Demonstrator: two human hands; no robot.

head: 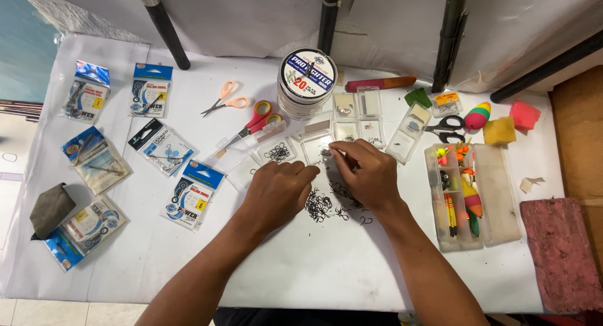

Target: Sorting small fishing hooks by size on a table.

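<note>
From the head view I look down on a tabletop [326,269] covered in white sheeting, with dark poles leaning against a pale cloth backdrop beyond it. My two hands meet at its middle. The left hand [276,191] lies knuckles-up with the fingers curled and drawn together, its fingertips just touching the near edge of a small clear plastic box [316,147]; I cannot tell whether anything sits between those fingers. The right hand [370,172] is pressed into a pinch, thumb and forefinger closed over the same box, on what I take to be a single hook too small to make out. The loose heap of dark fish hooks [319,206] lies just below and between both hands, toward me, spreading left to right under the right palm, so the right hand is slightly nearer to it. Another clear box holding hooks [277,152] sits just above the left hand. Farther out are a round spool of line [307,81], red-handled scissors [257,119], blue packets of tackle [188,194] to the left, and a clear tray of coloured floats [471,194] to the right.
</note>
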